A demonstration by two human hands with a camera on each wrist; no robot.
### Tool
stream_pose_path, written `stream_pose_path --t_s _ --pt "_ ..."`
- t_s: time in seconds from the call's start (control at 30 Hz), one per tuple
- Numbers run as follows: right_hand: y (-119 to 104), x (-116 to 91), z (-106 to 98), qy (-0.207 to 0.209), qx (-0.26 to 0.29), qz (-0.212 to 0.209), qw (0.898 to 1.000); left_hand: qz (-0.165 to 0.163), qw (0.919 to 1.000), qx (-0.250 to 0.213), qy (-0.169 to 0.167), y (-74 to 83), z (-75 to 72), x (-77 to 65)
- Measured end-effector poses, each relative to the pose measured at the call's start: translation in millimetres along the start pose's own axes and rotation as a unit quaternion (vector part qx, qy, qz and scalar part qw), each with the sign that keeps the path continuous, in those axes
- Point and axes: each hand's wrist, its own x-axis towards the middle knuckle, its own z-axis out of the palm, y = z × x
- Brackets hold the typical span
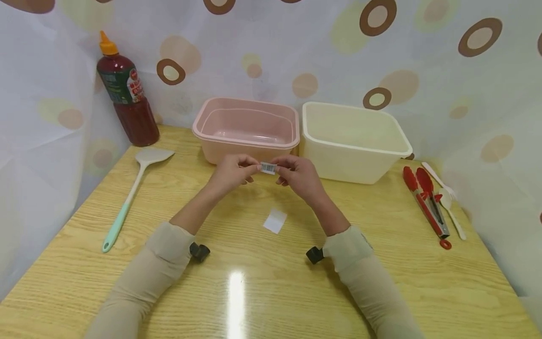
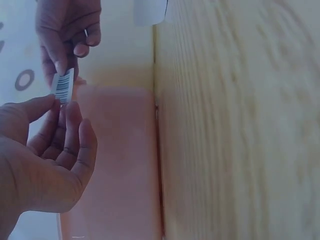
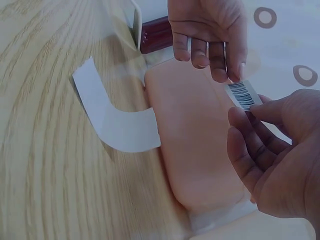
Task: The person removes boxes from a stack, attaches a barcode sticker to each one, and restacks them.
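A small white barcode label (image 1: 268, 168) is stretched between my two hands, in front of the pink bin (image 1: 237, 149). My left hand (image 1: 234, 173) pinches one end of it between thumb and forefinger. At the other end, my right hand (image 1: 301, 176) pinches it the same way. Black stripes of the label (image 3: 242, 95) show clearly in the right wrist view. On the wooden table below lies a white piece of paper (image 1: 275, 221), which looks like a curled strip in the right wrist view.
Beside the pink bin stands a cream bin (image 1: 347, 160). On the left are a spatula (image 1: 134, 186) and a red sauce bottle (image 1: 134, 113). Red-tipped tongs (image 1: 425, 202), a white spoon (image 1: 453, 216) and a white fork (image 1: 438, 176) lie at the right.
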Motion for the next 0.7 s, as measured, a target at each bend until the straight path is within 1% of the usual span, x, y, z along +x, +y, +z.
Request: stream_pose_path --t_s 0.13,0.23,0.3,0.5,0.7 --pt "1 5 4 -0.003 0.005 0.004 1.0 -0.021 0.9991 -0.037 -0.001 -1.6 -3.5 3.4" --pt "0 8 4 -0.003 0.01 0.009 1.0 -0.041 0.9967 -0.07 -0.003 -1.9 -4.7 5.6" --pt "-1 10 4 -0.003 0.012 0.009 1.0 -0.048 0.9957 -0.079 -0.004 -1.9 -4.5 7.1" --pt "-4 14 5 -0.001 0.029 0.014 0.999 -0.054 0.9948 -0.086 -0.001 -1.8 -3.4 10.5" --pt "-3 16 8 0.01 0.042 0.02 0.999 -0.051 0.9961 -0.071 0.015 -4.3 -5.2 15.2"
